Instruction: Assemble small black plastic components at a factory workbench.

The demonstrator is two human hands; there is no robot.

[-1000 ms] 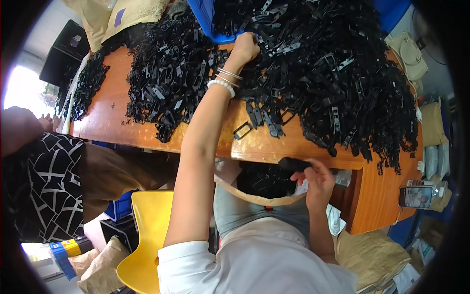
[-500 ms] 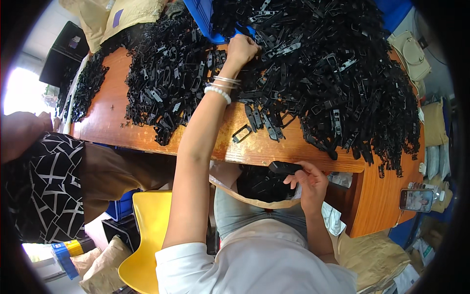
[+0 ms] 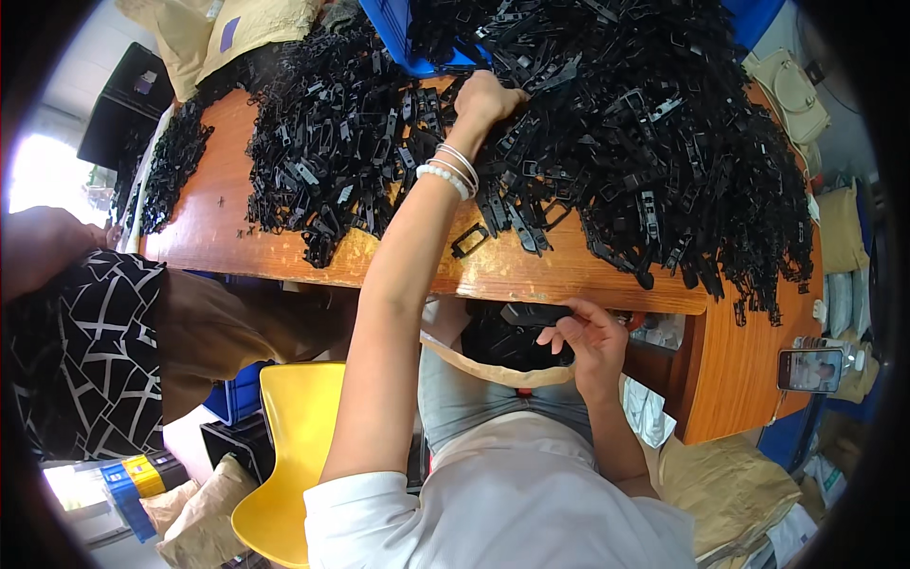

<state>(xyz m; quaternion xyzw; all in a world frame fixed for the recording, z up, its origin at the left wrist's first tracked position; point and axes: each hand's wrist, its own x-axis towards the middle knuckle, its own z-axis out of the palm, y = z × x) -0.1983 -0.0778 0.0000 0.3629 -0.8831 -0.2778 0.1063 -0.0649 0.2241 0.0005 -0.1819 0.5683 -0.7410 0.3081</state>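
Note:
My left hand (image 3: 482,100), with bracelets on its wrist, reaches into the large pile of black plastic parts (image 3: 654,152) on the wooden table. Its fingers curl down against the pile, and what they grip is hidden. In front of me, my right hand (image 3: 595,349) holds a long black plastic part (image 3: 534,314) between thumb and fingers. This part is over an open brown paper bag (image 3: 493,370) on my lap, which contains more black pieces. A loose black frame-shaped part (image 3: 469,241) lies near the table edge.
A blue bin (image 3: 387,36) stands at the far side, with more black parts heaped left of it. A phone (image 3: 809,370) is at the right. Another person's arm (image 3: 52,242) is at far left, beside a yellow chair (image 3: 284,427).
My left hand has shifted right along the edge of the pile. My right hand has moved slightly left, and the black part it holds now sits further left over the bag.

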